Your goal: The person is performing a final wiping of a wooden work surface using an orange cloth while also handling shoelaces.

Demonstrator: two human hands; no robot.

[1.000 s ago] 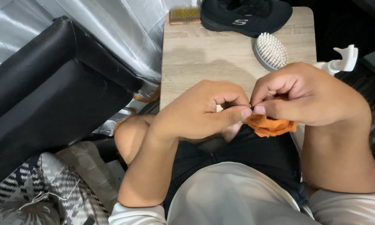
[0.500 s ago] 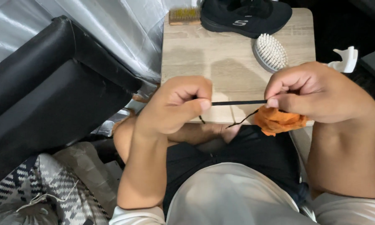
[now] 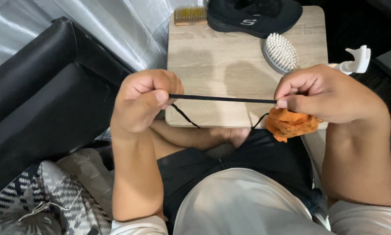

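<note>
A black shoelace (image 3: 221, 99) is stretched taut between my two hands above the near edge of a small wooden table (image 3: 213, 65). My left hand (image 3: 145, 100) pinches one end in a closed fist, and a loose tail hangs down from it. My right hand (image 3: 321, 93) pinches the other end and also holds an orange cloth (image 3: 291, 124) bunched under its fingers. A black shoe (image 3: 254, 15) stands at the table's far edge.
A white bristle brush (image 3: 280, 52) lies on the table near the shoe, and a wooden brush (image 3: 190, 15) sits at the far left corner. A white plastic piece (image 3: 356, 61) is off the right edge. A black sofa (image 3: 34, 100) is on the left.
My hands were together over the orange cloth. They have moved apart, the left going left, and the shoelace now runs straight between them.
</note>
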